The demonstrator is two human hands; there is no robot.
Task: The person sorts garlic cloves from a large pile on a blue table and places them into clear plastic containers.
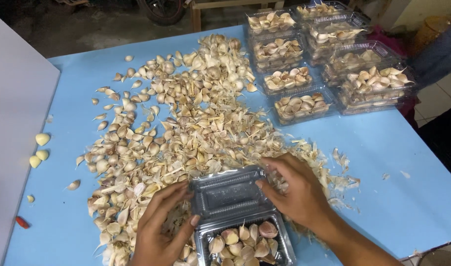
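A clear plastic clamshell box (230,197) lies open at the near edge of the blue table (402,197). Its lower half (245,244) holds several garlic cloves; its hinged lid lies flat beyond it. My left hand (161,226) rests on the box's left side, fingers touching the lid and the tray's corner. My right hand (294,189) grips the lid's right edge with bent fingers. A large heap of loose garlic cloves and papery skins (186,123) spreads across the table just beyond both hands.
Several filled and closed clear boxes of garlic (329,54) stand stacked at the far right. A few peeled yellow cloves (41,148) lie at the left beside a grey board (14,123). A small red thing (22,222) lies near the left edge.
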